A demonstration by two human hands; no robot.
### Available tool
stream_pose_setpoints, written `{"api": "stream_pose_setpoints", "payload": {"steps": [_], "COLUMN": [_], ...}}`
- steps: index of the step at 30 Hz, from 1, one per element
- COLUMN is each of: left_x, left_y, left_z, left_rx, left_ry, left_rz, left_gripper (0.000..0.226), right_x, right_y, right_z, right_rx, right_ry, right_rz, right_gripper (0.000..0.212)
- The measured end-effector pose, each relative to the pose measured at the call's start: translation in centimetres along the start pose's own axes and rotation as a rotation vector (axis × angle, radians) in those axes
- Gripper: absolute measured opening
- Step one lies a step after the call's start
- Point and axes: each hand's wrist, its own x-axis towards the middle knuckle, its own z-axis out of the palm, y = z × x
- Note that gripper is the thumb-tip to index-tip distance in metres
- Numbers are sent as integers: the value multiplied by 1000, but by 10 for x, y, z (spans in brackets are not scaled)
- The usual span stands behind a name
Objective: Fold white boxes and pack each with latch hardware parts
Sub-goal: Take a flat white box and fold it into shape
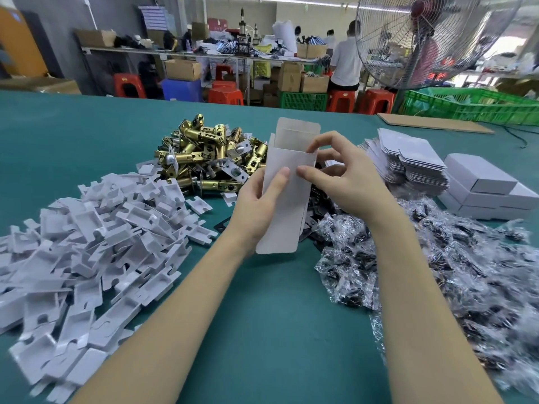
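I hold a white box blank (287,199) upright above the green table (262,316), its top flap open. My left hand (256,205) grips its left side, thumb on the front panel. My right hand (341,179) pinches the box's upper right edge, thumb on the front and fingers curled behind. A pile of brass latches (204,156) lies behind the box. White card inserts (93,243) are heaped at the left. Clear bags of dark screws (437,263) spread at the right. Black plates (318,202) lie partly hidden under the box.
A stack of flat box blanks (408,158) and several folded white boxes (487,188) sit at the right rear. A cardboard sheet (431,123), green crates (472,106) and a large fan (431,39) stand beyond. People work at benches in the background.
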Motion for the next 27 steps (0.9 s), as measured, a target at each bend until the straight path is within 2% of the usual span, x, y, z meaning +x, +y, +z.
{"api": "stream_pose_setpoints", "payload": {"steps": [4, 9, 15, 20, 24, 27], "left_x": [2, -1, -2, 0, 1, 6], "left_y": [5, 4, -3, -7, -3, 5], "left_z": [-14, -18, -22, -25, -27, -33], "left_rx": [0, -121, -173, -85, 47, 20], "left_ry": [34, 43, 33, -7, -16, 10], "left_rz": [-22, -97, -128, -108, -9, 85], "left_gripper": [17, 52, 55, 36, 42, 40], "right_x": [-1, -3, -5, -8, -11, -12], "right_y": [-1, 6, 18, 26, 28, 30], "right_z": [8, 22, 36, 35, 33, 31], "right_rx": [125, 394, 529, 520, 532, 518], "right_ry": [-10, -50, -39, -18, 8, 55], "right_rz": [-14, 25, 54, 82, 87, 91], "right_gripper": [42, 44, 42, 31, 27, 26]}}
